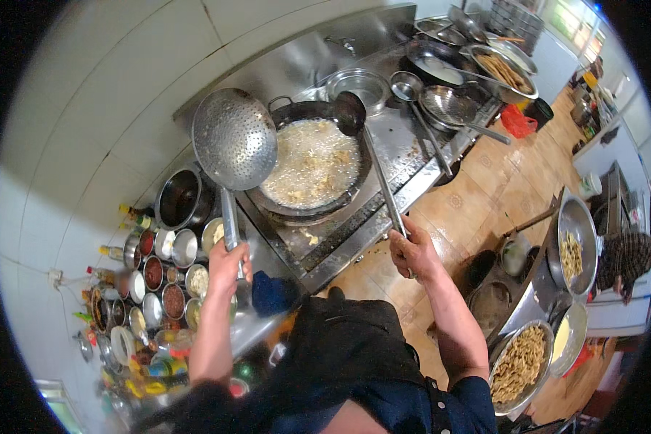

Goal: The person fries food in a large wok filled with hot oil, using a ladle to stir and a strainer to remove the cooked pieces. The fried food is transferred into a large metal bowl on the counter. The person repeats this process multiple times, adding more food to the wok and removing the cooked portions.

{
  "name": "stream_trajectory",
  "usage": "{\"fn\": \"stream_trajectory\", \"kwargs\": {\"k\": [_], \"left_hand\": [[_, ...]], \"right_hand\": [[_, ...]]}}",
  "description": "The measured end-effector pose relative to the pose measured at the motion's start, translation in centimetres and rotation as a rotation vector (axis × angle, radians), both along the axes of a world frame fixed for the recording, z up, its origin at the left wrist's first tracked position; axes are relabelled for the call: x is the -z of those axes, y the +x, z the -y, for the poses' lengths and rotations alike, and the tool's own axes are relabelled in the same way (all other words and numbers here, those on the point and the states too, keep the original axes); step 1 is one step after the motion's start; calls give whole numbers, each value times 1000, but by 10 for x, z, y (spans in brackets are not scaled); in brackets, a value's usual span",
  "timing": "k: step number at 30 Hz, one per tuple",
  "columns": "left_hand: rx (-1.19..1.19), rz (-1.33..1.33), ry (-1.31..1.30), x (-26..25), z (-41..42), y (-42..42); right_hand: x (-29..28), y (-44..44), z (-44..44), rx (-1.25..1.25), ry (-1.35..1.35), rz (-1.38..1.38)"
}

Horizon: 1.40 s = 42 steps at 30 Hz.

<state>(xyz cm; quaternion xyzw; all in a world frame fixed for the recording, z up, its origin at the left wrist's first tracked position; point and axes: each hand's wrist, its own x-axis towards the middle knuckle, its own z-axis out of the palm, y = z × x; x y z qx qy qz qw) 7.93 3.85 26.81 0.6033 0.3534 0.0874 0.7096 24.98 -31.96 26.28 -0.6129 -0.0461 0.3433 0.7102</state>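
Observation:
A black wok (pixel 364 179) stands on the steel stove, filled with bubbling oil (pixel 309 163) in which pale golden pieces of food float. My left hand (pixel 230 261) grips the handle of a large perforated metal skimmer (pixel 235 139), its round head raised at the wok's left side. In my right hand (pixel 413 250) is the long handle of a ladle (pixel 349 113); its dark bowl is over the wok's upper right rim. A steel basin (pixel 359 87) stands behind the wok.
Seasoning bowls (pixel 153 273) and bottles crowd the left counter beside a deep pot (pixel 179 198). Another ladle (pixel 407 87) and a strainer (pixel 449 104) lie right of the wok. At right are bowls of food strips (pixel 522 364). Part of another person (pixel 625 263) shows at far right.

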Motion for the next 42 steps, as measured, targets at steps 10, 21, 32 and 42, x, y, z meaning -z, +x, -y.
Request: {"fn": "stream_trajectory", "kwargs": {"k": [10, 21, 32, 42], "left_hand": [[41, -280, 755, 26, -61, 46], [46, -276, -254, 61, -24, 94], [-6, -175, -232, 12, 43, 73], [-90, -173, 183, -39, 44, 48]], "right_hand": [[48, 77, -28, -58, -429, 271], [94, 133, -57, -247, 19, -296], [47, 149, -33, -401, 79, -350], [-16, 154, 3, -411, -168, 15]]}}
